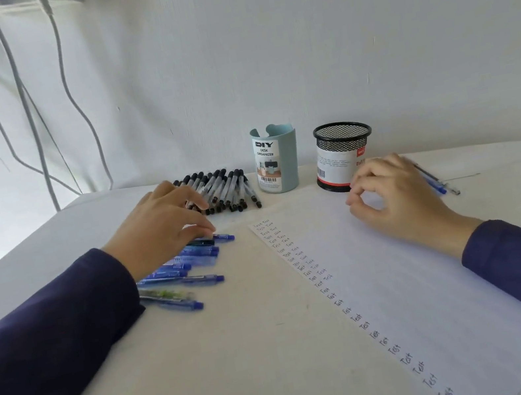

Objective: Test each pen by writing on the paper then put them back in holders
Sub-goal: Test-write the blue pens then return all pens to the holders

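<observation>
A white paper (405,276) lies on the table with a column of handwritten "Test" words down its left side. Left of it lies a row of several blue pens (194,264). Behind them is a pile of black-capped clear pens (227,185). My left hand (166,224) hovers over both groups, with its fingertips on the black-capped pens and its thumb touching the top blue pen; it grips nothing that I can see. My right hand (398,197) rests on the paper's far end with fingers loosely curled, holding nothing. A light-blue holder (277,163) and a black mesh holder (337,156) stand at the back.
Two or three blue pens (437,183) lie on the table behind my right hand. The white table (245,356) meets a white wall behind the holders. Grey cables (29,116) hang down at the far left.
</observation>
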Tool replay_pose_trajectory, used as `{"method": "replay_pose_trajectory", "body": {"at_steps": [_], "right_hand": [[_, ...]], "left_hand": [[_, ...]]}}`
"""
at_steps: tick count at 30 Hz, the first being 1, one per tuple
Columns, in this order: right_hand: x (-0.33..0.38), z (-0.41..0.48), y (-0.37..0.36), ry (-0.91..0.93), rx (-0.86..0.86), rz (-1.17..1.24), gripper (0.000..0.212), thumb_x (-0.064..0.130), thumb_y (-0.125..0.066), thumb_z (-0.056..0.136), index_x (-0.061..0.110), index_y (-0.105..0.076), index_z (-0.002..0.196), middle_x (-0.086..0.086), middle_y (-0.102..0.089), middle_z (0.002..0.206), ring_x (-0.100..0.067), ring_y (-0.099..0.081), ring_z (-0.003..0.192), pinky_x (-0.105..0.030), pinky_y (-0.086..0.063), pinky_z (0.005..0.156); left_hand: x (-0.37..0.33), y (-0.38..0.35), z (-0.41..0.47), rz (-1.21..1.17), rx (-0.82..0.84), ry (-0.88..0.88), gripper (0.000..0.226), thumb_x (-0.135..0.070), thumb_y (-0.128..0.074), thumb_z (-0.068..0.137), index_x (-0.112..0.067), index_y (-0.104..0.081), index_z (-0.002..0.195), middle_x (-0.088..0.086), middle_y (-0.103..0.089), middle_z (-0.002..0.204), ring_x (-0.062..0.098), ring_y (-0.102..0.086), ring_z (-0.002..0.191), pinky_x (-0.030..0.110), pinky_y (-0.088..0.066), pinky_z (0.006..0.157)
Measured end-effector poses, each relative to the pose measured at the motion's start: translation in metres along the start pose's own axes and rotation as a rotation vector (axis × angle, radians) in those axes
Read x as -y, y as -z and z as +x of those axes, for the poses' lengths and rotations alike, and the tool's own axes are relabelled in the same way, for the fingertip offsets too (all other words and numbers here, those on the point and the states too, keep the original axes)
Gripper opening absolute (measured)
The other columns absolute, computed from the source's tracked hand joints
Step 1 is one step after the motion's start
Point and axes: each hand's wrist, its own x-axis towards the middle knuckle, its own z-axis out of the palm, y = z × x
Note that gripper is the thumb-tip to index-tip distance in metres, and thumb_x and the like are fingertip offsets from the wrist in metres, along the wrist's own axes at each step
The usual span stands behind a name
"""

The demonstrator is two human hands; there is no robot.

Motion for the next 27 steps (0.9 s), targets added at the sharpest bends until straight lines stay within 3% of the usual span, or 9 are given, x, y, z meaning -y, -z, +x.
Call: {"method": "replay_pose_trajectory", "body": {"at_steps": [6,11,14,19,21,24,25,27], "right_hand": [[-0.002,0.001,-0.002,0.009,0.017,0.022,0.02,0.03,-0.058,0.081,0.017,-0.069,0.071,0.006,-0.063,0.084,-0.017,-0.049,0.086,-0.021,-0.026,0.08],[-0.001,0.001,-0.004,0.028,0.027,0.042,0.026,0.033,-0.052,0.081,0.017,-0.07,0.071,0.007,-0.063,0.083,-0.008,-0.04,0.088,-0.022,-0.028,0.082],[-0.001,0.001,-0.006,0.028,0.05,0.072,0.028,0.034,-0.051,0.082,0.016,-0.071,0.072,0.006,-0.063,0.083,-0.004,-0.036,0.09,-0.021,-0.029,0.082],[0.006,0.001,0.002,0.009,0.113,0.17,0.034,0.042,-0.05,0.084,0.019,-0.076,0.082,0.013,-0.063,0.087,-0.01,-0.044,0.091,-0.031,-0.039,0.084],[0.02,0.002,0.009,-0.011,0.187,0.244,0.041,0.053,-0.05,0.086,0.023,-0.078,0.094,0.014,-0.063,0.092,-0.011,-0.044,0.096,-0.027,-0.036,0.086],[0.047,0.001,0.018,-0.034,0.414,0.253,0.062,0.079,-0.048,0.075,0.033,-0.073,0.108,0.02,-0.057,0.105,-0.006,-0.038,0.103,-0.018,-0.03,0.092],[0.055,0.0,0.019,-0.021,0.484,0.241,0.065,0.082,-0.049,0.071,0.036,-0.072,0.11,0.022,-0.055,0.108,-0.004,-0.038,0.105,-0.016,-0.029,0.094],[0.06,-0.002,0.021,-0.062,0.59,0.342,0.049,0.071,-0.062,0.072,0.039,-0.073,0.105,0.023,-0.055,0.111,0.0,-0.039,0.109,-0.011,-0.029,0.095]], "left_hand": [[-0.002,-0.007,0.001,0.086,-0.021,-0.07,0.007,-0.026,-0.07,0.085,-0.028,-0.074,0.079,-0.007,-0.06,0.123,0.017,-0.042,0.099,0.038,-0.048,0.084],[-0.028,-0.002,0.004,0.094,-0.166,-0.116,0.009,-0.028,-0.067,0.084,-0.023,-0.074,0.081,-0.001,-0.062,0.12,0.024,-0.05,0.091,0.041,-0.053,0.071],[-0.057,-0.008,0.009,0.053,-0.187,-0.182,0.02,-0.036,-0.058,0.087,-0.024,-0.073,0.081,-0.001,-0.061,0.124,0.02,-0.048,0.097,0.037,-0.05,0.074],[-0.094,-0.026,0.017,-0.027,-0.134,-0.288,0.019,-0.038,-0.059,0.089,-0.025,-0.073,0.086,-0.002,-0.059,0.125,0.02,-0.052,0.1,0.028,-0.044,0.076],[-0.097,-0.031,0.023,-0.06,-0.145,-0.295,0.024,-0.04,-0.054,0.092,-0.026,-0.073,0.089,-0.003,-0.059,0.124,0.018,-0.052,0.098,0.026,-0.044,0.074],[-0.09,-0.03,0.029,-0.119,-0.184,-0.242,0.033,-0.043,-0.045,0.095,-0.024,-0.073,0.099,-0.004,-0.058,0.123,0.015,-0.054,0.097,0.035,-0.052,0.077],[-0.086,-0.028,0.029,-0.136,-0.196,-0.207,0.034,-0.044,-0.044,0.095,-0.024,-0.071,0.102,-0.005,-0.056,0.125,0.014,-0.055,0.098,0.037,-0.053,0.077],[-0.079,-0.025,0.024,-0.121,-0.218,-0.153,0.034,-0.043,-0.043,0.095,-0.024,-0.068,0.11,-0.006,-0.052,0.131,0.014,-0.056,0.097,0.034,-0.052,0.071]]}}
